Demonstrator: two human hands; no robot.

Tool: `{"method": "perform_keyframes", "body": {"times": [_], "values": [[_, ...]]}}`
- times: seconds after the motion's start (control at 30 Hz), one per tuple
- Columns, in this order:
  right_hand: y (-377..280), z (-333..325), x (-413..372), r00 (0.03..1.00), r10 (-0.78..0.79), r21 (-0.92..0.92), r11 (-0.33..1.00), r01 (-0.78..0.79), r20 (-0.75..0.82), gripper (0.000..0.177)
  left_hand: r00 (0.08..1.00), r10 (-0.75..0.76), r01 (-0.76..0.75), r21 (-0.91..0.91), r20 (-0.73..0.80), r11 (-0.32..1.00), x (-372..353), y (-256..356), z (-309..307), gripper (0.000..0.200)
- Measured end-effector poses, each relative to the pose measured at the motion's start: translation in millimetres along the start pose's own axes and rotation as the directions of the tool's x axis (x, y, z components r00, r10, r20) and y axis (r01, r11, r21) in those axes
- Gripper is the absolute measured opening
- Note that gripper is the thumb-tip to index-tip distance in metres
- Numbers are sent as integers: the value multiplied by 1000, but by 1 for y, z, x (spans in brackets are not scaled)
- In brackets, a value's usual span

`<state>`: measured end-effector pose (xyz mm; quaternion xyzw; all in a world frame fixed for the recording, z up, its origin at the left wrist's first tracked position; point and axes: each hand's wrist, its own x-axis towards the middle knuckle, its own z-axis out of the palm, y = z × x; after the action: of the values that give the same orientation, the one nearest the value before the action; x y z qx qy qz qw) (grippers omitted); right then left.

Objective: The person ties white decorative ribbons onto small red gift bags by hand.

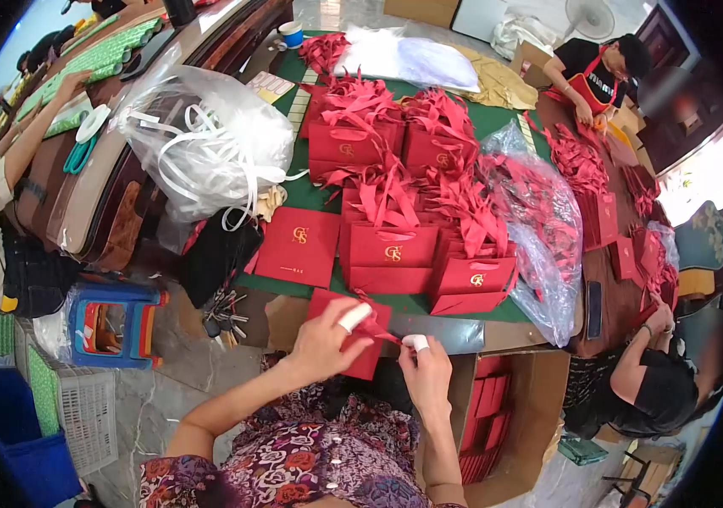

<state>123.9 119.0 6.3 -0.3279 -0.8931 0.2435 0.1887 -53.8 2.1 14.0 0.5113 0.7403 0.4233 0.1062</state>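
A small red paper bag (369,359) is at the table's near edge, in front of my body. Over its face my left hand (326,340) bends its fingers around a red ribbon (385,333), one finger wrapped in white tape. The ribbon stretches across to my right hand (426,372), which pinches its other end; white tape covers a fingertip there too. Just beyond lies a flat red bag (298,245) with a gold logo. Several upright red bags (392,254) with ribbons spilling from their tops stand behind it on the green table mat (315,203).
A clear plastic sack of white ribbon (209,140) sits to the left; plastic-wrapped red ribbons (539,212) lie right. Below the table edge, a cardboard box (539,423) holds red bags. Two co-workers sit at right (603,76) (662,372). A blue stool (116,326) stands left.
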Motion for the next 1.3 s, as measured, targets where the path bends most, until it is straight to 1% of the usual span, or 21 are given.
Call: {"method": "perform_keyframes", "body": {"times": [0.03, 0.07, 0.13, 0.17, 0.2, 0.23, 0.27, 0.3, 0.33, 0.4, 0.53, 0.63, 0.7, 0.73, 0.8, 0.87, 0.9, 0.93, 1.03, 1.13, 1.3], "values": [[-8, -4, 1, 999, -44, 5, 999, 44, -11, 16, 995, 62, -63, 3, 75, 998, -4, 2, 0, 48], [-16, -8, 2, 999, -46, 6, 999, 46, -5, 16, 990, 123, -119, -69, 67, 990, -4, 9, 1, 43], [-31, -15, 5, 991, -130, 79, 988, 130, -5, 19, 984, 108, -78, -195, 145, 978, -10, 7, 9, 36], [-36, -18, 6, 992, -126, 109, 986, 124, 11, 21, 963, 53, 20, -264, 265, 964, -12, 3, 11, 30], [-38, -17, 6, 991, -130, 111, 986, 127, 16, 21, 964, 47, 24, -262, 261, 965, -12, 1, 13, 30], [-39, -15, 4, 998, -51, 237, 970, 44, 22, 20, 942, -43, 164, -345, 332, 924, -13, -1, 14, 27], [-39, -14, 3, 999, 28, 359, 933, -40, 39, 18, 905, -122, 303, -414, 408, 859, -14, -4, 15, 25], [-39, -11, 2, 994, 93, 470, 876, -106, 52, 17, 908, -118, 337, -534, 402, 775, -18, -8, 23, 21], [-37, -8, 0, 994, 89, 470, 876, -107, 60, 17, 908, -126, 342, -535, 399, 773, -22, -10, 26, 21], [-33, -2, -3, 951, 249, 652, 693, -308, 184, 17, 820, -173, 559, -700, 545, 445, -24, -12, 30, 18], [-30, 4, -3, 942, 231, 700, 631, -335, 242, 14, 808, -197, 584, -711, 555, 392, -30, -12, 32, 16], [-29, 9, -1, 974, 162, 639, 736, -226, 157, 12, 839, -271, 544, -715, 472, 440, -34, -12, 33, 17], [-32, 9, 4, 999, 43, 501, 865, -40, 6, 13, 937, -279, 344, -434, 208, 833, -26, -3, 12, 23], [-33, 7, 3, 999, 44, 502, 864, -43, 10, 13, 921, -330, 382, -322, 206, 866, -21, -2, 1, 28], [-36, 2, 1, 966, 190, 547, 797, -257, 177, 11, 983, -180, 172, -185, -27, 968, -18, -30, -2, 28], [-44, -4, 6, 969, 139, 470, 855, -222, 204, 13, 995, -59, 69, 137, -82, 988, -2, -44, -18, 31], [-47, -4, 11, 969, 88, 390, 904, -174, 230, 15, 992, -129, 125, 234, 2, 964, 1, -50, -20, 35], [-49, -1, 14, 969, 88, 390, 904, -176, 233, 15, 991, -132, 128, 234, 3, 964, 3, -56, -20, 35], [-54, 17, 22, 991, -57, 337, 941, 13, 118, 20, 987, -65, 5, 378, 146, 926, 6, -66, -18, 38], [-56, 34, 30, 992, -72, 234, 971, 47, 100, 22, 988, -34, -20, 344, 150, 939, 6, -68, -18, 37], [-54, 59, 35, 987, 69, 321, 940, -113, 147, 12, 982, -38, -9, 251, 184, 968, 5, -69, -20, 29]]}}
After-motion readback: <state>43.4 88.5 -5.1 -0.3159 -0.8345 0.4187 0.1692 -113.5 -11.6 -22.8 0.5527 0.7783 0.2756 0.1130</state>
